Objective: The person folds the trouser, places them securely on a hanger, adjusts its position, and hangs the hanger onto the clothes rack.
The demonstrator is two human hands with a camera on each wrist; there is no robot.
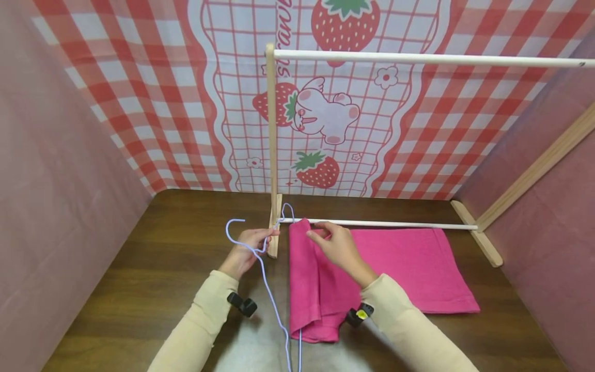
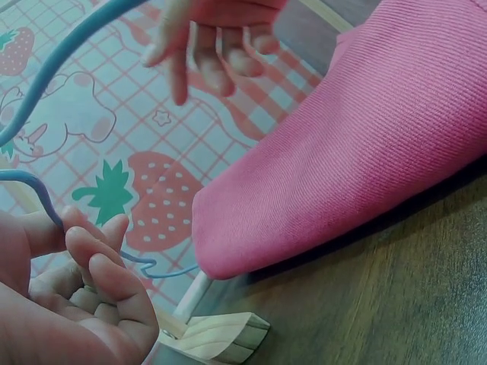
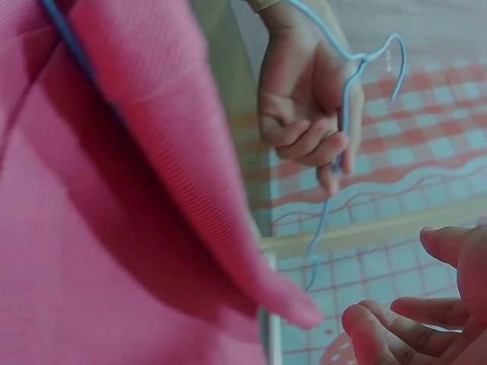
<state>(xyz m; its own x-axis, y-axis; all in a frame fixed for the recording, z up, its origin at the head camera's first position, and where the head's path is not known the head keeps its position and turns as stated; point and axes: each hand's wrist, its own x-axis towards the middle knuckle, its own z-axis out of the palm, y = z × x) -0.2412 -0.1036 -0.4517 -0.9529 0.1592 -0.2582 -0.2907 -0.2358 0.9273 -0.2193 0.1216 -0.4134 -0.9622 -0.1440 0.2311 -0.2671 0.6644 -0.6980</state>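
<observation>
A pale blue wire hanger (image 1: pixel 275 305) lies along the left of the view, its hook facing up and left. My left hand (image 1: pixel 241 258) pinches the hanger's wire near the hook, and the right wrist view shows fingers curled round that wire (image 3: pixel 345 122). A bright pink cloth (image 1: pixel 395 268) with hemmed edges is spread on the table, its left end folded over part of the hanger's wire. My right hand (image 1: pixel 339 250) is above the fold's top edge; its fingers (image 2: pixel 209 65) are relaxed and apart, holding nothing.
A wooden stand has an upright post (image 1: pixel 272 134), a white top rail (image 1: pixel 409 58) and a low white rail (image 1: pixel 395 223) behind the cloth. A slanted wooden leg (image 1: pixel 534 170) stands at right. A strawberry-print curtain (image 1: pixel 172 103) backs the brown table (image 1: pixel 139 289).
</observation>
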